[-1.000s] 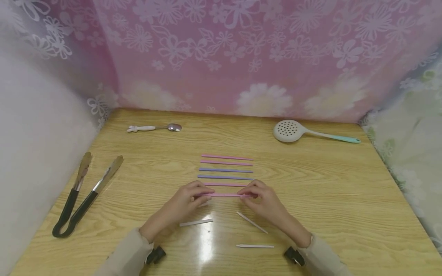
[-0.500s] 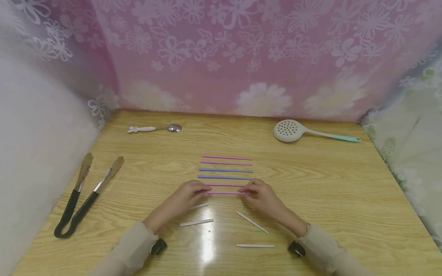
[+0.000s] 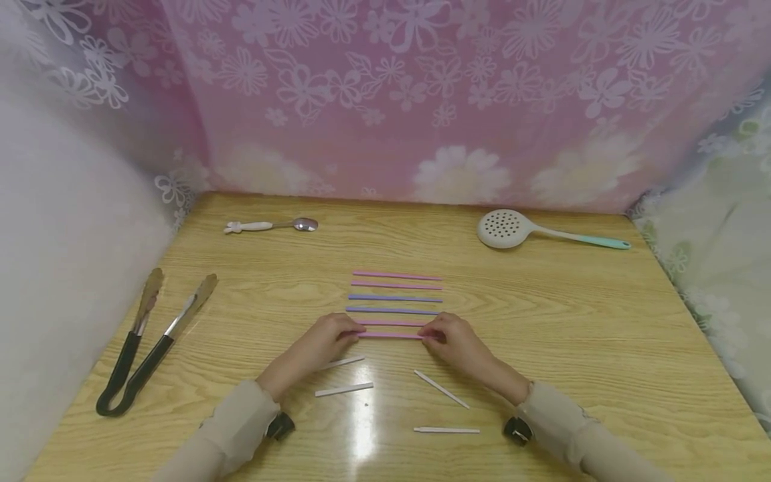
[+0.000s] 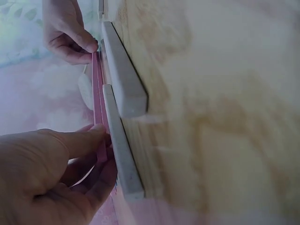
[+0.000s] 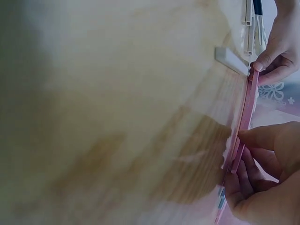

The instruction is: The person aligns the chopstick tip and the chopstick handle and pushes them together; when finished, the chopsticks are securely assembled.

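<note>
A thin pink stick (image 3: 391,335) lies crosswise between the hands in the head view. My left hand (image 3: 330,338) pinches its left end between thumb and fingers. At the other end, my right hand (image 3: 459,343) grips it the same way. Just beyond it is another pink stick (image 3: 394,323), its ends partly hidden by the fingers. Two blue sticks (image 3: 394,298) and two more pink sticks (image 3: 397,275) lie farther back, roughly parallel. In the left wrist view, the held pink stick (image 4: 97,93) runs from one hand to the other, close to the white sticks (image 4: 123,70).
White sticks (image 3: 345,389) lie near the left forearm, with others (image 3: 446,430) toward the right forearm. Black-handled tongs (image 3: 141,361) stand spread at the left. A spoon (image 3: 271,225) and a slotted skimmer (image 3: 504,229) rest along the back of the wooden table (image 3: 572,288).
Both hands have moved slightly away from the body with the pink stick, bringing it closer to the row. A white stick by the left hand now shows more.
</note>
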Action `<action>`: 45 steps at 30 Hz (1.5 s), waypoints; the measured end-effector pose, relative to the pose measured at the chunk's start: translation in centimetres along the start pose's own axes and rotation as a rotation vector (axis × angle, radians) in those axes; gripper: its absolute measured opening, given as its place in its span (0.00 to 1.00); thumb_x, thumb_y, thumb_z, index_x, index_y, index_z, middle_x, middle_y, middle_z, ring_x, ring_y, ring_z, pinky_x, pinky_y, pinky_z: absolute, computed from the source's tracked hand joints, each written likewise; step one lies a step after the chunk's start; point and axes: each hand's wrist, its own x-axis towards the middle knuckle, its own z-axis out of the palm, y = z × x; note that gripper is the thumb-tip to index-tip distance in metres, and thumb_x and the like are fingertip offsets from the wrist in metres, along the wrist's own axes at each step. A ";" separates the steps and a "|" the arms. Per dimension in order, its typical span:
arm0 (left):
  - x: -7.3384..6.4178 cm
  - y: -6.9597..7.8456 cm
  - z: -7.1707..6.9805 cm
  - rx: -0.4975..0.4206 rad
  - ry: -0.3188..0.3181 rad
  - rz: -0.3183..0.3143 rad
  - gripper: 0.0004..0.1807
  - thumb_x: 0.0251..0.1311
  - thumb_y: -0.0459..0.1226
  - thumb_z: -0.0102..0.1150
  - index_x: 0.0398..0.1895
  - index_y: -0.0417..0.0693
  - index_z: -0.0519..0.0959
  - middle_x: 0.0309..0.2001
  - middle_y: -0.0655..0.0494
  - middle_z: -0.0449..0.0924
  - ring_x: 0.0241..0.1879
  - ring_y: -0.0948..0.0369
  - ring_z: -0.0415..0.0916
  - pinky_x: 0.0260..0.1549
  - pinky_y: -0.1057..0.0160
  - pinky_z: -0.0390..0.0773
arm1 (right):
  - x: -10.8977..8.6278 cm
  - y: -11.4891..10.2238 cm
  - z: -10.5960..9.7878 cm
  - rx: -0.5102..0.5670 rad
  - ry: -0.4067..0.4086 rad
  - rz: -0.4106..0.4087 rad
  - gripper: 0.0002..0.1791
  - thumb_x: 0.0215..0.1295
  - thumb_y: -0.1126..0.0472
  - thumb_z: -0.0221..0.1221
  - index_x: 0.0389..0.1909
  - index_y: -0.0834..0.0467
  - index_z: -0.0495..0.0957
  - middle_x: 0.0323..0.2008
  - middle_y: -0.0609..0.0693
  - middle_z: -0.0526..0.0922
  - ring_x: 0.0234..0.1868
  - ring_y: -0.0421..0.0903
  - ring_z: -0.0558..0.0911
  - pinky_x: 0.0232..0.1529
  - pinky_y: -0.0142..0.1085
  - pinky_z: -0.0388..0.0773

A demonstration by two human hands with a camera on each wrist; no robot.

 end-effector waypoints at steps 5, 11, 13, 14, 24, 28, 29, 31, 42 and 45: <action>0.3 -0.2 0.2 0.084 0.008 0.033 0.10 0.60 0.27 0.58 0.43 0.35 0.82 0.40 0.46 0.83 0.43 0.52 0.79 0.48 0.55 0.77 | 0.0 0.0 0.0 -0.019 0.010 -0.004 0.04 0.56 0.70 0.64 0.33 0.62 0.84 0.29 0.47 0.79 0.33 0.40 0.75 0.33 0.30 0.74; 0.5 -0.2 0.4 0.134 0.009 0.064 0.09 0.59 0.26 0.59 0.42 0.34 0.82 0.38 0.46 0.83 0.41 0.52 0.79 0.46 0.56 0.78 | 0.0 0.0 0.0 -0.029 0.005 0.044 0.03 0.57 0.69 0.65 0.33 0.61 0.84 0.30 0.47 0.79 0.34 0.42 0.75 0.35 0.32 0.75; 0.5 -0.2 0.4 0.131 0.010 0.060 0.09 0.59 0.26 0.59 0.41 0.34 0.82 0.37 0.46 0.83 0.41 0.52 0.79 0.45 0.56 0.78 | 0.0 0.1 0.0 -0.032 -0.003 0.051 0.03 0.57 0.68 0.64 0.33 0.61 0.84 0.30 0.47 0.79 0.35 0.41 0.74 0.35 0.32 0.75; 0.5 -0.2 0.4 0.130 0.010 0.057 0.09 0.59 0.26 0.59 0.41 0.34 0.83 0.37 0.46 0.83 0.41 0.52 0.79 0.45 0.57 0.78 | 0.0 0.1 0.0 -0.033 -0.004 0.051 0.03 0.57 0.68 0.64 0.33 0.61 0.84 0.30 0.47 0.79 0.35 0.41 0.74 0.35 0.32 0.75; 0.4 -0.1 0.4 0.115 0.006 0.036 0.09 0.59 0.26 0.59 0.42 0.34 0.82 0.38 0.46 0.83 0.42 0.52 0.79 0.46 0.56 0.78 | 0.1 -0.1 -0.1 -0.032 -0.001 0.059 0.02 0.57 0.68 0.65 0.32 0.60 0.84 0.29 0.46 0.79 0.34 0.42 0.74 0.35 0.32 0.74; 0.3 0.0 0.4 0.087 0.029 0.019 0.09 0.59 0.27 0.59 0.42 0.36 0.82 0.39 0.48 0.83 0.42 0.53 0.78 0.46 0.58 0.78 | 0.0 -0.2 -0.1 -0.014 0.011 0.054 0.03 0.56 0.67 0.66 0.32 0.60 0.84 0.29 0.46 0.80 0.34 0.42 0.75 0.36 0.32 0.75; 0.3 0.0 0.4 0.075 0.041 0.014 0.09 0.59 0.28 0.59 0.43 0.36 0.82 0.39 0.49 0.83 0.42 0.54 0.78 0.46 0.58 0.78 | 0.0 -0.2 -0.2 -0.007 0.017 0.051 0.03 0.56 0.67 0.66 0.32 0.60 0.84 0.29 0.46 0.80 0.34 0.42 0.76 0.36 0.32 0.76; 0.1 0.1 0.4 0.049 0.070 0.010 0.09 0.60 0.29 0.60 0.43 0.37 0.82 0.39 0.50 0.82 0.41 0.56 0.77 0.45 0.59 0.78 | -0.1 -0.2 -0.3 0.009 0.034 0.048 0.03 0.55 0.67 0.66 0.32 0.59 0.84 0.29 0.45 0.81 0.35 0.42 0.77 0.37 0.33 0.76; -2.0 0.6 -0.1 -0.069 0.096 -0.019 0.10 0.63 0.30 0.57 0.45 0.37 0.82 0.38 0.51 0.82 0.40 0.57 0.78 0.43 0.61 0.79 | -1.6 -0.3 -1.0 0.121 0.071 0.087 0.07 0.57 0.65 0.66 0.37 0.60 0.84 0.31 0.46 0.82 0.34 0.40 0.78 0.36 0.30 0.77; -3.1 0.7 -0.2 -0.109 0.086 -0.068 0.11 0.63 0.31 0.57 0.46 0.37 0.81 0.39 0.51 0.82 0.39 0.58 0.77 0.42 0.62 0.79 | -2.3 -0.5 -1.1 0.142 -0.001 0.099 0.10 0.58 0.63 0.66 0.40 0.61 0.83 0.34 0.47 0.81 0.35 0.40 0.78 0.36 0.30 0.76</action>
